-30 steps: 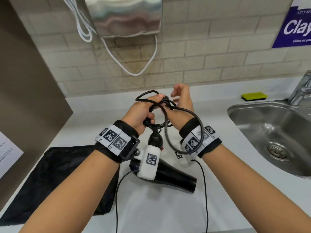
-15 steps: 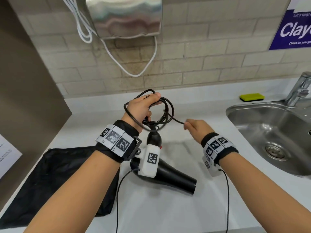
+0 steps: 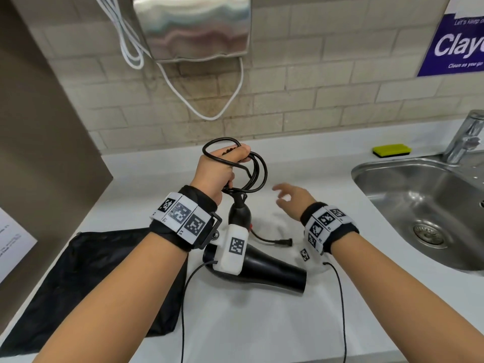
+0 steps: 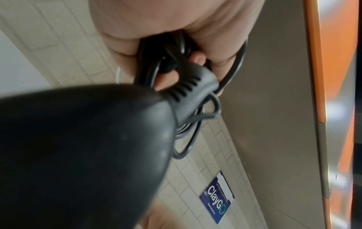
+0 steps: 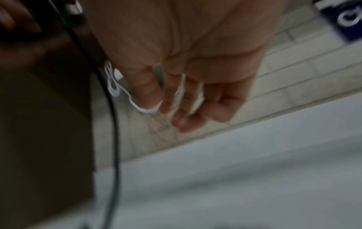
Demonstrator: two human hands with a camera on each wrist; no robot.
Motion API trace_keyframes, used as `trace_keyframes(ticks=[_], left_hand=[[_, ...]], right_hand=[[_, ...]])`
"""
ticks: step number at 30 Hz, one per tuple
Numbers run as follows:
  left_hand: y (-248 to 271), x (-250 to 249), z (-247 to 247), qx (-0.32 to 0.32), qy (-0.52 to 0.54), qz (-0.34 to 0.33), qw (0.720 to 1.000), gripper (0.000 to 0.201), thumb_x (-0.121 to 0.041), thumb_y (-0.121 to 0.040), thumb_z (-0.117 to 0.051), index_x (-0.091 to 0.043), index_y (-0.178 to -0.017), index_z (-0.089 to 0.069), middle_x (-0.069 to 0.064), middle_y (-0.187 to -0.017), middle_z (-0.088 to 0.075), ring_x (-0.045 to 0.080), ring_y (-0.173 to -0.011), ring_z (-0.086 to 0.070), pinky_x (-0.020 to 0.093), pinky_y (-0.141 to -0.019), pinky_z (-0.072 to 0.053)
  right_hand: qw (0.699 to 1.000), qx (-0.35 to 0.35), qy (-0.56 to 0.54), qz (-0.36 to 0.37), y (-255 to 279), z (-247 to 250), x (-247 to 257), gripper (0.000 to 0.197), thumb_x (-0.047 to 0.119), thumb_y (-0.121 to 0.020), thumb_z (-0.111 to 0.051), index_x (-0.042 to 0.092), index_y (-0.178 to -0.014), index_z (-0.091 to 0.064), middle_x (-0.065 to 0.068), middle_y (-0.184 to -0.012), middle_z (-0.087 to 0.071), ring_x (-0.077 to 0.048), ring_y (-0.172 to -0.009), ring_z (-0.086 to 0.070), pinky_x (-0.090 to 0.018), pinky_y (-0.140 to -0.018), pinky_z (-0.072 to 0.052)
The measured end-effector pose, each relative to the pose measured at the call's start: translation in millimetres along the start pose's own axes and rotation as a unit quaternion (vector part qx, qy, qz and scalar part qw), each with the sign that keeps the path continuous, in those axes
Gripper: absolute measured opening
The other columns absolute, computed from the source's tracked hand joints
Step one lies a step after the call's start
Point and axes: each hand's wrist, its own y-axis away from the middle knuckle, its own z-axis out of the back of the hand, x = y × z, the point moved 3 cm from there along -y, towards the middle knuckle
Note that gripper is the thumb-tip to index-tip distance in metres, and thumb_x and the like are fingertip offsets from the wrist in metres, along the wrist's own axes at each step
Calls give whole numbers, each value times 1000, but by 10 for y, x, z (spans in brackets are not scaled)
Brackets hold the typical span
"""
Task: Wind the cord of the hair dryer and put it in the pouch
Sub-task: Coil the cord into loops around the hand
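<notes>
A black hair dryer (image 3: 272, 271) hangs nozzle-down over the white counter, its handle (image 3: 239, 212) pointing up toward my left hand (image 3: 222, 169). That hand grips several loops of the black cord (image 3: 258, 174); in the left wrist view the fingers (image 4: 166, 79) curl round the coiled cord (image 4: 182, 46) above the dryer's handle end (image 4: 78, 147). The cord's plug end (image 3: 284, 242) lies loose on the counter beside the handle. My right hand (image 3: 290, 197) hovers to the right of the coil with relaxed fingers (image 5: 184, 111) and holds nothing. The black pouch (image 3: 86, 281) lies flat at the left.
A steel sink (image 3: 429, 213) with a tap (image 3: 466, 137) fills the right side, a yellow sponge (image 3: 391, 150) behind it. A metal dispenser (image 3: 193, 27) with a white cable (image 3: 209, 111) hangs on the tiled wall. A brown panel (image 3: 39, 127) bounds the left.
My right hand let go of the cord and drew back to the right, fingers now relaxed. The plug end dropped onto the counter. The left hand keeps its grip on the coil.
</notes>
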Motion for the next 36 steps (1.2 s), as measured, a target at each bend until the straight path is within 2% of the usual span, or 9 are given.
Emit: trace_keyframes(ticks=[2, 5, 9, 17, 22, 25, 28, 32, 36], left_hand=[[11, -4, -28, 4, -7, -1, 1000, 8, -26, -85, -66, -19, -80, -67, -1, -83, -69, 6, -36, -33, 22, -47, -29], [31, -16, -77, 9, -17, 3, 1000, 8, -27, -85, -66, -20, -80, -67, -1, -83, -69, 5, -40, -40, 23, -50, -30], [36, -12, -98, 1, -33, 19, 999, 9, -27, -84, -68, -19, -80, -66, -1, -80, -69, 10, -48, -37, 25, -52, -30], [4, 2, -83, -10, -64, 11, 998, 10, -24, -81, -71, -17, -74, -67, 4, -78, -67, 12, -48, -29, 25, -49, -25], [-12, 1, -86, -28, -52, -2, 998, 8, -22, -82, -70, -16, -77, -68, 3, -77, -67, 7, -43, -39, 23, -51, -30], [-42, -24, -85, -38, -59, -35, 997, 12, -19, -82, -69, -9, -88, -71, 2, -78, -67, -3, -33, -43, 16, -52, -34], [-56, -15, -76, -47, -70, -48, 995, 14, -21, -81, -70, -9, -90, -72, -3, -71, -66, -4, -33, -43, 15, -52, -34], [-53, -8, -124, -45, -111, -58, 991, 22, -13, -86, -62, -20, -66, -63, -16, -36, -48, 0, -41, -41, 19, -49, -31], [-46, 4, -151, -35, -115, -65, 991, 19, -17, -87, -62, -19, -68, -64, -12, -41, -45, 5, -42, -38, 19, -46, -30]], right_hand=[[992, 42, -89, 84, 57, 1, 312, 44, 5, -91, -47, 26, -130, -47, -2, -111, -56, -12, -74, -54, -9, -64, -42], [969, 111, -178, 132, 85, -52, 552, 38, 0, -91, -44, 33, -105, -57, -1, -94, -61, -7, -64, -57, -18, -52, -41], [959, 13, -253, 124, -11, -31, 453, 32, -3, -91, -41, 21, -76, -56, -1, -69, -55, 2, -51, -54, -18, -49, -39], [964, -117, -237, 25, -176, 37, -8, 33, 5, -91, -38, 23, -69, -53, 3, -64, -45, -14, -52, -44, -10, -44, -35], [985, -33, -168, -5, -164, 54, 37, 31, -1, -88, -40, 17, -74, -60, 2, -75, -55, -14, -66, -50, -13, -59, -41], [980, -143, -131, 54, -63, 286, 338, 34, -5, -84, -41, 13, -98, -67, 2, -94, -57, -12, -89, -50, -15, -78, -36], [941, -239, -147, 188, 186, 532, 833, 18, 7, -89, -49, 13, -89, -65, 0, -86, -58, -10, -76, -50, -8, -63, -35], [947, -146, -149, 242, 366, 561, 1288, 11, 24, -86, -60, 17, -79, -65, 9, -67, -54, 5, -54, -48, -7, -54, -36], [962, -131, -78, 226, 330, 529, 1311, 13, 20, -87, -59, 9, -88, -66, 11, -64, -49, 1, -53, -42, -4, -51, -36]])
